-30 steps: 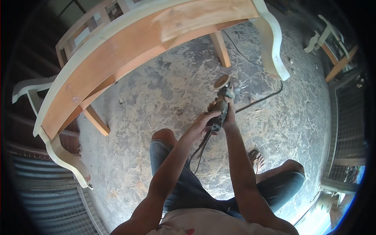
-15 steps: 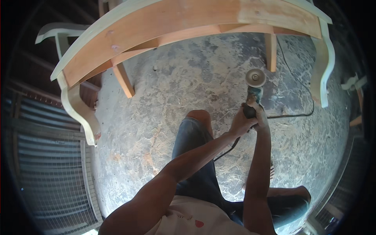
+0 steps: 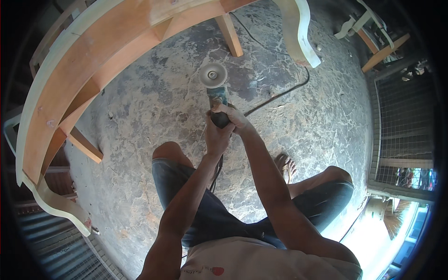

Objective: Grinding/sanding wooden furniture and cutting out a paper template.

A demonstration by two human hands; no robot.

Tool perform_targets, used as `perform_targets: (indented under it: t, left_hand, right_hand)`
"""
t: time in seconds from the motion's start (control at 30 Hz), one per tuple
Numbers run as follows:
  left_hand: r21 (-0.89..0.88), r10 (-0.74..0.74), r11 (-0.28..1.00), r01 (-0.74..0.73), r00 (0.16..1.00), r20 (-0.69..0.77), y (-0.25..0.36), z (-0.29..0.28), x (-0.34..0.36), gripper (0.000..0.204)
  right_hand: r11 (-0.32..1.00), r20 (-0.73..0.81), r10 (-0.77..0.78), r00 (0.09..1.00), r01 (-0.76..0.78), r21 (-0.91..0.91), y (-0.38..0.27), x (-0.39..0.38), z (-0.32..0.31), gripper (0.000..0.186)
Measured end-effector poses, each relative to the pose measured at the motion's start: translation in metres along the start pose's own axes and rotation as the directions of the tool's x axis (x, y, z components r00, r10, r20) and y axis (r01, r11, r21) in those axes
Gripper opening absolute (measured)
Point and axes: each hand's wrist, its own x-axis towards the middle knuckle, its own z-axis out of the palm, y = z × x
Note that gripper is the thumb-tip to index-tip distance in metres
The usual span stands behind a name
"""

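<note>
I hold a teal-and-black angle grinder (image 3: pixel 217 94) out over the floor between my knees, its round metal-rimmed disc (image 3: pixel 205 74) facing up toward me. My left hand (image 3: pixel 215 133) wraps round the lower body from the left. My right hand (image 3: pixel 234 116) grips the same body from the right, a little higher. A black power cord hangs below my hands between my legs. Ahead and to the left stands a curved bench frame of bare wood (image 3: pixel 107 44) with pale S-shaped end legs (image 3: pixel 300 32); the disc is apart from it.
The cracked concrete floor (image 3: pixel 298 121) carries a dark cable (image 3: pixel 275 99) looping toward the bench. A second wooden furniture piece (image 3: pixel 387 51) is at the upper right. Wire mesh panels (image 3: pixel 396 135) line the right, corrugated metal (image 3: pixel 42 238) the lower left. A straw broom head (image 3: pixel 394 224) sits by the bright opening.
The grinder has been turned so its disc faces upward. Compared with half a second ago, it sits further left and higher in view, and the surroundings have shifted as the camera turned.
</note>
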Motion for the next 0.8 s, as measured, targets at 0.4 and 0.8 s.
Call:
perform_targets:
  t: [0.4,0.8]
  left_hand:
    - [-0.137,0.145,0.98,-0.144,0.989,-0.002,0.004,-0.001,-0.002,0.027]
    - [0.005,-0.084,0.996,0.084,0.996,-0.029,-0.008,-0.012,-0.002,0.052]
  right_hand:
    - [0.987,-0.001,-0.147,0.989,0.147,-0.072,0.01,0.009,-0.004,0.047]
    - [0.971,-0.04,-0.111,0.993,0.1,-0.217,0.016,0.013,0.002,0.054]
